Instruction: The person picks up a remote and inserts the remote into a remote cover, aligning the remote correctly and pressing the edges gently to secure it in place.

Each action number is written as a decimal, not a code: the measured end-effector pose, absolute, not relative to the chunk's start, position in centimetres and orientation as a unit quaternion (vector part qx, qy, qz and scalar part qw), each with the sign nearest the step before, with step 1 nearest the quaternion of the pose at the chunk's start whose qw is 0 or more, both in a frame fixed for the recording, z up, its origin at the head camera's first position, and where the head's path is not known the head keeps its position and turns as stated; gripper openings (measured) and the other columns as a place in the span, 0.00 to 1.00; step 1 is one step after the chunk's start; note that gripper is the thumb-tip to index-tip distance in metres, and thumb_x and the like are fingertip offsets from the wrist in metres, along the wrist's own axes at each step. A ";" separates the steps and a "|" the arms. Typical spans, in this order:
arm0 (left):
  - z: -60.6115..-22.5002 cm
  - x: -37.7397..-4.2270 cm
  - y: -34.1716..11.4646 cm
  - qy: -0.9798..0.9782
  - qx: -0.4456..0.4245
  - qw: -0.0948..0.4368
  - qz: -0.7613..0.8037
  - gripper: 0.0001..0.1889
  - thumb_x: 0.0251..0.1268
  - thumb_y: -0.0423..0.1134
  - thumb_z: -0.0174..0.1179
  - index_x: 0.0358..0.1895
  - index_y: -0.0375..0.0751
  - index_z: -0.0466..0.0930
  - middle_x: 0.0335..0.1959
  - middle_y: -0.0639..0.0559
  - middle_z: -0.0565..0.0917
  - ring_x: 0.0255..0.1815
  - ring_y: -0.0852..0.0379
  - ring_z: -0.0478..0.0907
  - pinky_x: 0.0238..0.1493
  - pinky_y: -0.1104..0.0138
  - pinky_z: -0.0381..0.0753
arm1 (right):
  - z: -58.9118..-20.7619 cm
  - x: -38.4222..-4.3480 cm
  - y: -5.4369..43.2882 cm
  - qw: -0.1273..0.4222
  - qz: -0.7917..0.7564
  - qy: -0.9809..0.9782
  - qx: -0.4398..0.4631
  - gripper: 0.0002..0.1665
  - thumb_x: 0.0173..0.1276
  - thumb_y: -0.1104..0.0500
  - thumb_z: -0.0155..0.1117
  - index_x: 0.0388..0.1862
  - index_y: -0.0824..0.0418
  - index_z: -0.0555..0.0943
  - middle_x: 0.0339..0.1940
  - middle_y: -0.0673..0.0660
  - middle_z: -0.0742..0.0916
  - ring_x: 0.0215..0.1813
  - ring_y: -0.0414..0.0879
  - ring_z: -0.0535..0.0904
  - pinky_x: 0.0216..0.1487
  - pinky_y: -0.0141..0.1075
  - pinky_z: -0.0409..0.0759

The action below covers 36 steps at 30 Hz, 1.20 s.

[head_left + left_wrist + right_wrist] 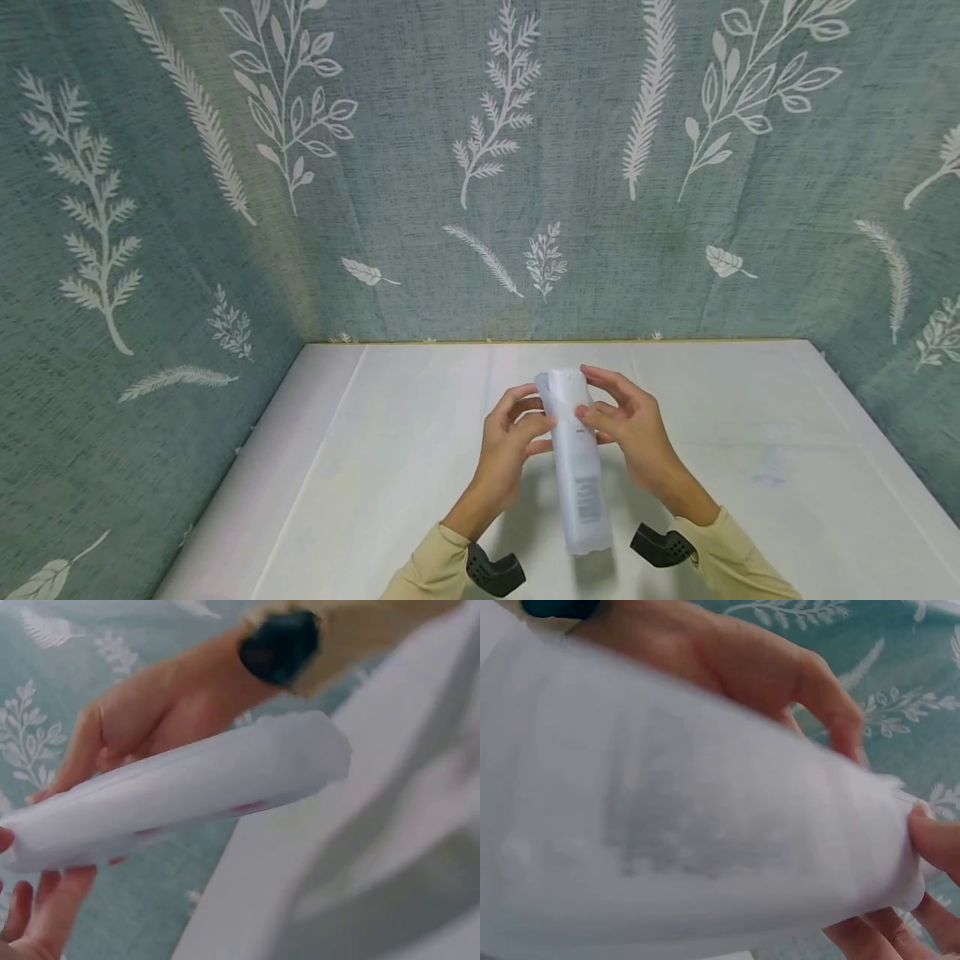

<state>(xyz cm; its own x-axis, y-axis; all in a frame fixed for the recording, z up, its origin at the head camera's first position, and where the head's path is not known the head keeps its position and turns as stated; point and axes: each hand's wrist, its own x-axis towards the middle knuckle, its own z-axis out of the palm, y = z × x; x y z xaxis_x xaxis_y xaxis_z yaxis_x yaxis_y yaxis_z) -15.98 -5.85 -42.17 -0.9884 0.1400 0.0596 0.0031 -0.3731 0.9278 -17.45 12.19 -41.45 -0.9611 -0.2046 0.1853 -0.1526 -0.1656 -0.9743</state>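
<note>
A long white roll wrapped in thin milky plastic is held up above the table by both hands, its lower end slanting toward me. Grey print shows on its near side in the head view, and small red marks appear on the roll in the left wrist view. My left hand pinches the left side near the upper end, thumb in front and fingers behind. On the other side, my right hand grips the upper end between thumb and fingers. A loose flap of film sticks out at the upper left.
Below the roll spreads a white-covered table with faint fold lines. Green-grey cloth with white leaf patterns stands along its back and sides. Each wrist carries a black strapped device over a pale yellow sleeve.
</note>
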 end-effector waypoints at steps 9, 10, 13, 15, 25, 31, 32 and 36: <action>-42.2 -16.7 -6.5 0.583 0.133 -0.027 0.801 0.15 0.60 0.28 0.62 0.51 0.29 0.77 0.46 0.33 0.78 0.43 0.48 0.81 0.36 0.54 0.84 | -41.3 -17.5 12.1 0.000 -0.751 0.641 -0.158 0.32 0.61 0.69 0.66 0.64 0.70 0.68 0.57 0.53 0.78 0.37 0.44 0.84 0.27 0.41 0.83; -42.2 -16.8 -6.6 0.583 0.134 -0.032 0.801 0.13 0.60 0.28 0.62 0.48 0.28 0.78 0.44 0.34 0.79 0.42 0.48 0.81 0.34 0.54 0.84 | -41.4 -17.5 12.1 -0.001 -0.750 0.642 -0.161 0.32 0.61 0.69 0.66 0.64 0.71 0.69 0.57 0.52 0.78 0.37 0.44 0.84 0.27 0.40 0.83; -42.2 -17.0 -6.5 0.586 0.135 -0.042 0.798 0.09 0.59 0.27 0.62 0.41 0.26 0.77 0.40 0.38 0.79 0.40 0.48 0.81 0.30 0.54 0.84 | -41.6 -17.5 12.2 -0.004 -0.746 0.644 -0.167 0.31 0.60 0.70 0.66 0.62 0.71 0.70 0.56 0.52 0.80 0.37 0.44 0.84 0.26 0.40 0.83; -42.2 -17.1 -6.4 0.594 0.133 -0.042 0.792 0.08 0.60 0.27 0.62 0.39 0.26 0.76 0.40 0.41 0.80 0.39 0.49 0.81 0.28 0.54 0.84 | -41.7 -17.5 12.3 -0.007 -0.743 0.648 -0.169 0.30 0.59 0.71 0.66 0.62 0.70 0.71 0.54 0.51 0.81 0.36 0.44 0.84 0.26 0.41 0.83; -40.6 -16.9 -6.2 0.606 0.074 -0.035 0.791 0.06 0.57 0.26 0.63 0.35 0.26 0.79 0.34 0.41 0.81 0.35 0.50 0.80 0.25 0.52 0.83 | -41.0 -17.4 12.5 -0.022 -0.705 0.682 -0.191 0.30 0.56 0.70 0.70 0.59 0.68 0.74 0.50 0.55 0.81 0.37 0.46 0.83 0.27 0.42 0.83; -40.1 -17.1 -6.3 0.628 0.071 0.000 0.775 0.14 0.55 0.30 0.66 0.46 0.34 0.79 0.43 0.41 0.78 0.40 0.50 0.80 0.30 0.55 0.84 | -41.0 -17.2 12.2 -0.037 -0.696 0.694 -0.181 0.30 0.56 0.70 0.69 0.60 0.66 0.74 0.54 0.58 0.79 0.39 0.47 0.82 0.27 0.43 0.83; -40.1 -17.0 -6.3 0.636 0.072 0.003 0.768 0.17 0.55 0.31 0.67 0.49 0.38 0.79 0.46 0.42 0.77 0.42 0.50 0.80 0.30 0.56 0.84 | -41.1 -17.1 12.2 -0.038 -0.695 0.694 -0.181 0.30 0.57 0.69 0.69 0.60 0.66 0.74 0.55 0.58 0.79 0.39 0.47 0.82 0.28 0.43 0.83; -40.2 -16.8 -6.3 0.665 0.073 0.004 0.743 0.23 0.53 0.35 0.70 0.55 0.48 0.78 0.49 0.43 0.75 0.43 0.50 0.78 0.32 0.58 0.84 | -41.5 -17.0 12.3 -0.036 -0.701 0.685 -0.194 0.29 0.60 0.69 0.66 0.62 0.67 0.73 0.57 0.57 0.79 0.40 0.46 0.83 0.30 0.43 0.84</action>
<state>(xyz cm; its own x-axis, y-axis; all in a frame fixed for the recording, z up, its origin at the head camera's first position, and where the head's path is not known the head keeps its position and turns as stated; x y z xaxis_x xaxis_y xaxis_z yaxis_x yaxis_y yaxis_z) -16.77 -6.26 -40.22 -0.9893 0.1038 0.1029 0.0907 -0.1159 0.9891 -17.00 12.32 -41.47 -0.9224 -0.2145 0.3211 -0.3161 -0.0580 -0.9470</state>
